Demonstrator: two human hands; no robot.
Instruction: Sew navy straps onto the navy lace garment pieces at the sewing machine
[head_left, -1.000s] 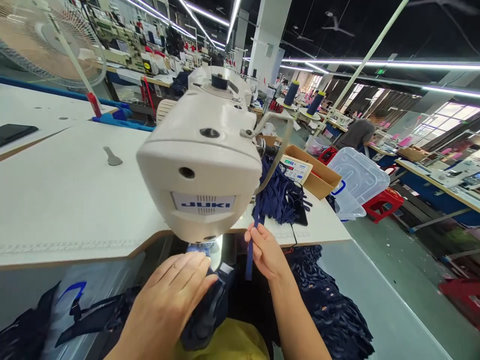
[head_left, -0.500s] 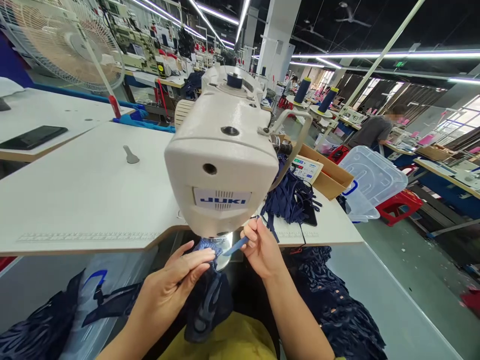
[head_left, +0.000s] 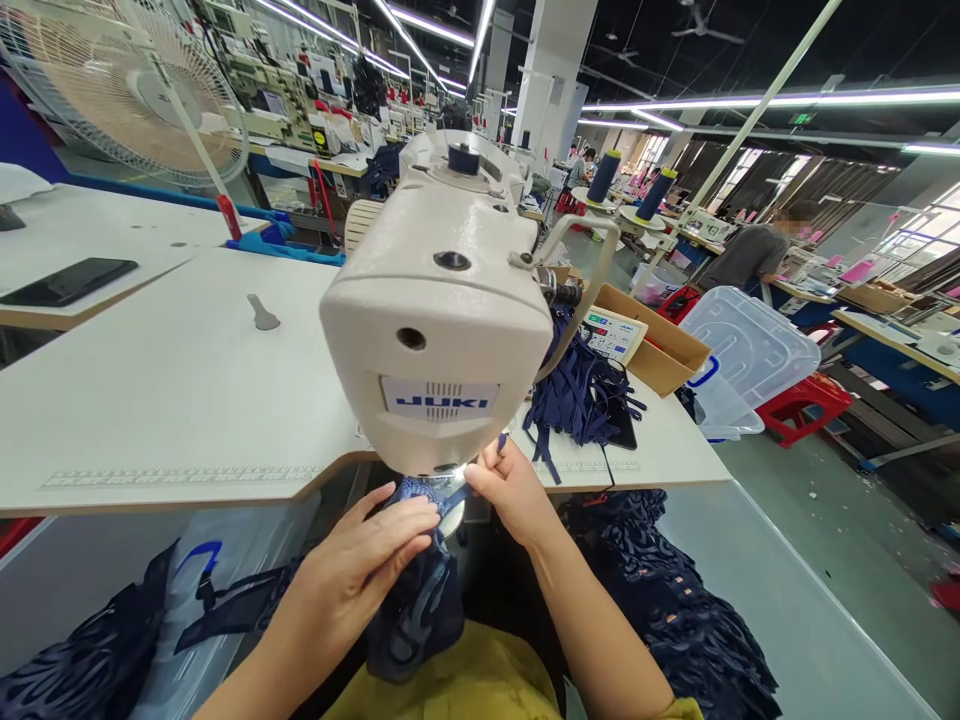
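Note:
The white JUKI sewing machine head (head_left: 439, 340) stands right in front of me. Beneath it lies the navy lace garment piece (head_left: 416, 610), its upper edge at the needle area and the rest hanging over the table edge toward my lap. My left hand (head_left: 382, 545) holds that piece close to the needle, fingers on top and thumb below. My right hand (head_left: 510, 490) pinches a narrow navy strap (head_left: 456, 497), which runs from the lace to my fingertips. The needle itself is hidden by the machine head.
A heap of navy straps (head_left: 581, 390) lies right of the machine, beside a control panel (head_left: 611, 335) and a cardboard box (head_left: 652, 340). Dark lace pieces are piled at the lower right (head_left: 682, 610) and lower left (head_left: 82, 640). A phone (head_left: 71, 282) rests on the left table.
My right hand has moved slightly down and left, closer to the needle, bringing the strap nearer the lace. My left hand has shifted a little to the right.

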